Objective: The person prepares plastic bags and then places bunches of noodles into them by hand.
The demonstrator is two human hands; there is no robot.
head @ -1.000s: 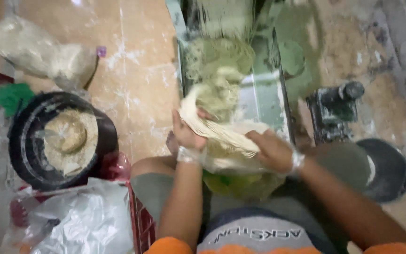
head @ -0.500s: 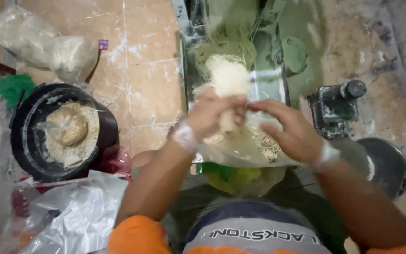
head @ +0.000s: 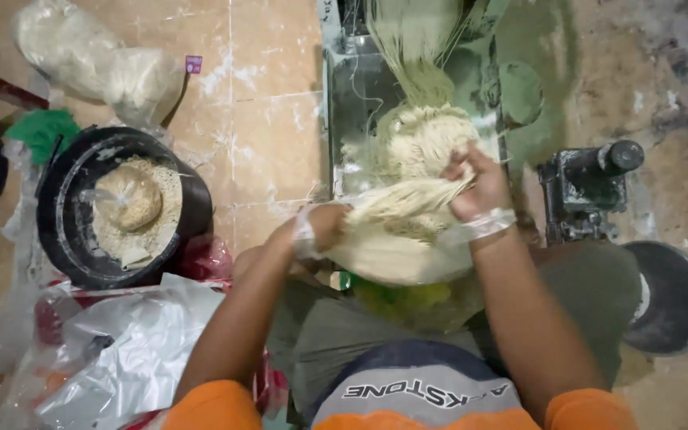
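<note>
At frame centre, I had my left hand [head: 324, 227] and right hand [head: 475, 187] both closed on one noodle bundle [head: 408, 199], stretched level between them under the machine [head: 360, 95], apparently to keep strands straight.

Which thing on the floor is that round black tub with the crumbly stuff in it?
Start at the grey metal noodle machine at the top. Move left across the tan floor tiles to the round black tub, left of the person's left arm. Unlike the plastic bags around it, it holds pale crumbs and a small filled bag.
</note>
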